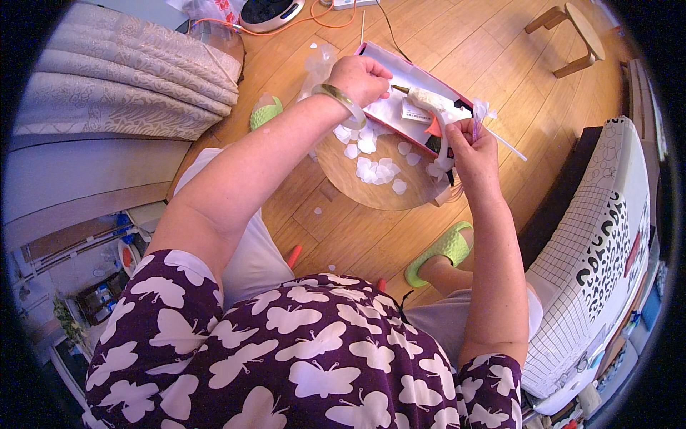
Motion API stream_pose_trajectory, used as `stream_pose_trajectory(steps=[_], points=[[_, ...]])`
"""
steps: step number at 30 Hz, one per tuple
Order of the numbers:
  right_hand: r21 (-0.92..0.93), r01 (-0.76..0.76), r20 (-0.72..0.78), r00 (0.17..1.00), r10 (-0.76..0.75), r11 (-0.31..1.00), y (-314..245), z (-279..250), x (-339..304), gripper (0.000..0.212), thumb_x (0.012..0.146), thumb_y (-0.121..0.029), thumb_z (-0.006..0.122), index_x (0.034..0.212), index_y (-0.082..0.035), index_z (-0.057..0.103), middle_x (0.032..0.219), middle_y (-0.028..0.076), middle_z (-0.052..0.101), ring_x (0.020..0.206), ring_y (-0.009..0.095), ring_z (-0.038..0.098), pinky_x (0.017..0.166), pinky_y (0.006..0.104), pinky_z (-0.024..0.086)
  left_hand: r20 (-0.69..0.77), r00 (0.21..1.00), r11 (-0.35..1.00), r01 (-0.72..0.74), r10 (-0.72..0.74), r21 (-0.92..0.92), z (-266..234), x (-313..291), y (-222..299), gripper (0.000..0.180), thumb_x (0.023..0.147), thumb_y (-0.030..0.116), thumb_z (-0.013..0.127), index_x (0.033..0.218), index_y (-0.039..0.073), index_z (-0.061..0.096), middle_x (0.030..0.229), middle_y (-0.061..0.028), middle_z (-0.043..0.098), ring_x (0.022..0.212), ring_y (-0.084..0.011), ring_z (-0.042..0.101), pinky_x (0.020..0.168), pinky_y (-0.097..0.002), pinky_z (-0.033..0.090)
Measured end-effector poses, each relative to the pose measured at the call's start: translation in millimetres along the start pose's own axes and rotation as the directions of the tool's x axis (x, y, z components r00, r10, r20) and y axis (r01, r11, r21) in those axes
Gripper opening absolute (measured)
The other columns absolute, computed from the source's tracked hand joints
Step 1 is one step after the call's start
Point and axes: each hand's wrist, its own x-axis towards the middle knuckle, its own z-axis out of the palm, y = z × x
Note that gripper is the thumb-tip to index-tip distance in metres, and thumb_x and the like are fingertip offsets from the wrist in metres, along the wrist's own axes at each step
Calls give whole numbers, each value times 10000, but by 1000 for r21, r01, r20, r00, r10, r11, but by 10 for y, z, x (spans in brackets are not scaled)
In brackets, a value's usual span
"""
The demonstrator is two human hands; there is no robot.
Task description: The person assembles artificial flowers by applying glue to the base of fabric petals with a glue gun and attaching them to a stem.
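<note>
My left hand [359, 80] is closed in a pinch at the nozzle end of a white glue gun [427, 100]; whatever sits between its fingertips is too small to name. The glue gun, with a brass tip and an orange trigger, rests over an open red-edged box [391, 114]. My right hand [473, 150] is closed beside the gun's handle, with something clear and purplish showing above its fingers. A thin white stick [511, 146] extends out past that hand. Below the box, white petals [377, 170] are scattered on a round wooden stool top [350, 187].
Another small wooden stool [577, 39] stands at the far right. A round black-and-white appliance [268, 13] and an orange cord [336, 23] lie at the far left. Patterned fabric [143, 71] hangs at left; a printed cover [593, 264] lies along the right. Green slippers [444, 250] are on my feet.
</note>
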Motion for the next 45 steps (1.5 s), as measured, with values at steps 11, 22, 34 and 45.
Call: stream_pose_trajectory(steps=[11, 22, 34, 45], points=[[-49, 1, 4, 1000, -1, 999, 22, -7, 18, 151, 798, -149, 568, 744, -11, 537, 640, 2, 521, 565, 71, 453, 524, 221, 380, -20, 999, 999, 41, -41, -22, 6, 13, 22, 102, 757, 57, 593, 820, -23, 599, 757, -72, 611, 645, -135, 620, 516, -203, 491], [-5, 30, -25, 999, -30, 1000, 73, -4, 46, 152, 759, -143, 598, 703, -20, 528, 607, 0, 513, 534, 75, 448, 486, 234, 389, -43, 998, 991, 47, -53, -124, 3, 18, 35, 136, 749, 60, 601, 848, -33, 594, 760, -83, 614, 645, -141, 621, 540, -210, 499], [-24, 0, -3, 1000, 0, 1000, 16, 0, 20, 139, 794, -137, 571, 747, -13, 530, 644, 5, 523, 557, 75, 463, 521, 221, 386, -125, 981, 988, -144, 150, 57, -30, 106, -137, 117, 685, 99, 628, 772, 22, 642, 680, -63, 629, 609, -115, 599, 582, -243, 483], [-11, -4, 3, 1000, 4, 1000, 37, -13, 28, 140, 791, -141, 576, 741, -18, 534, 639, 0, 521, 557, 75, 460, 519, 222, 385, -99, 979, 981, -168, 177, 92, 12, 36, -112, 125, 675, 108, 634, 771, 30, 646, 699, -62, 628, 623, -112, 588, 589, -243, 477]])
